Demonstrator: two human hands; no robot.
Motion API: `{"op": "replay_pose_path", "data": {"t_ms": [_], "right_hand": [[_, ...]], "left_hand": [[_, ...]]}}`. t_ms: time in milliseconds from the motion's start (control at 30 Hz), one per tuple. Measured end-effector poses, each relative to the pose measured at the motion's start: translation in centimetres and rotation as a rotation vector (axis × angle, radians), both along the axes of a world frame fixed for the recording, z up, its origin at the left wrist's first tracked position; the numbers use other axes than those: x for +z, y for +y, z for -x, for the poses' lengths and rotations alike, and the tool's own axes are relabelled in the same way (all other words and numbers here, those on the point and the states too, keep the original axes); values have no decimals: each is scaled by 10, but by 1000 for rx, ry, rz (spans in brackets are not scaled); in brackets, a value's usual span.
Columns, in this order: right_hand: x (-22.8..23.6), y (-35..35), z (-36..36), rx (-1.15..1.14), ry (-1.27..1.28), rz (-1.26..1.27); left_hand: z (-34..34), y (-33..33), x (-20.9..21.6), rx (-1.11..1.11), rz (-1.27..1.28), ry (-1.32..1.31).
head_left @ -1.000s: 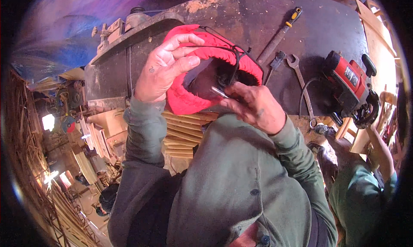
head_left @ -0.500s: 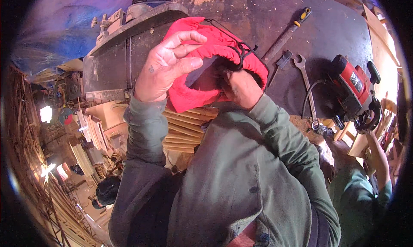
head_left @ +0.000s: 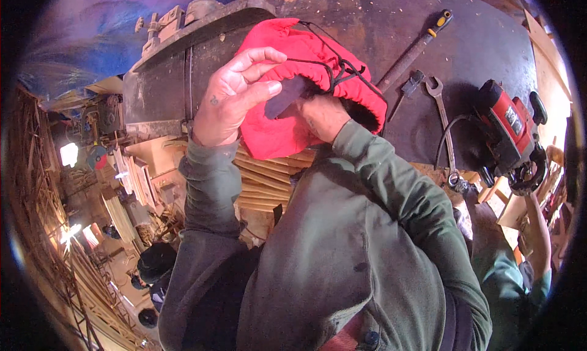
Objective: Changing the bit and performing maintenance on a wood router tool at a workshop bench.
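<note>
A red cloth drawstring bag point(head_left: 275, 137) with a dark lining lies at the near edge of the workbench, its mouth facing me. My left hand point(head_left: 235, 97) pinches the left side of its rim between thumb and fingers. Black cord point(head_left: 348, 70) runs round the rim, knotted near the top right, and one strand leads toward my left fingertips. Into the mouth reaches my right hand point(head_left: 327, 115); its fingers are hidden inside, so what they hold cannot be seen.
Right of the bag on the dark workbench point(head_left: 367, 14) lie a file point(head_left: 406, 60) with a yellow-black handle, a small metal tool point(head_left: 406, 91), a wrench point(head_left: 441, 115) and a red power tool point(head_left: 510, 121). A metal machine point(head_left: 183, 24) stands far left. Another person's arm point(head_left: 538, 235) shows at right.
My right hand has shifted left inside the bag's mouth. More dark lining shows beside my left thumb, and a cord strand now stretches toward my left fingers. My left hand keeps its place at the rim.
</note>
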State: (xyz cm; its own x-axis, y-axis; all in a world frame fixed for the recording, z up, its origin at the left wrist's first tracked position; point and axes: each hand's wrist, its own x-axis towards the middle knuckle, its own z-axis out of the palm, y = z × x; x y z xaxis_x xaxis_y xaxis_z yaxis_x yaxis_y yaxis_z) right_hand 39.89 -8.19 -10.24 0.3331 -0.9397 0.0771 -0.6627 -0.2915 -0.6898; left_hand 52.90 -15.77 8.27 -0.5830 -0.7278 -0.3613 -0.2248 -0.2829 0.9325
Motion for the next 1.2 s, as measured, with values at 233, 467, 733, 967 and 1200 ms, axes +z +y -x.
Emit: {"op": "replay_pose_path", "data": {"t_ms": [233,467,733,967,1200], "right_hand": [[9,7,13,67,-30,-16],[-35,44,39,-339,-911,-353],[6,53,106,-511,-1197,-393],[-30,68,100,-568,-504,28],[-10,72,96,-623,-683,-147]], "left_hand": [[-7,3,-11,23,25,44],[9,6,-19,-25,58,2],[42,4,-25,-199,245,-109],[63,1,-28,-274,703,-513],[67,-17,-70,-178,1384,-446]]}}
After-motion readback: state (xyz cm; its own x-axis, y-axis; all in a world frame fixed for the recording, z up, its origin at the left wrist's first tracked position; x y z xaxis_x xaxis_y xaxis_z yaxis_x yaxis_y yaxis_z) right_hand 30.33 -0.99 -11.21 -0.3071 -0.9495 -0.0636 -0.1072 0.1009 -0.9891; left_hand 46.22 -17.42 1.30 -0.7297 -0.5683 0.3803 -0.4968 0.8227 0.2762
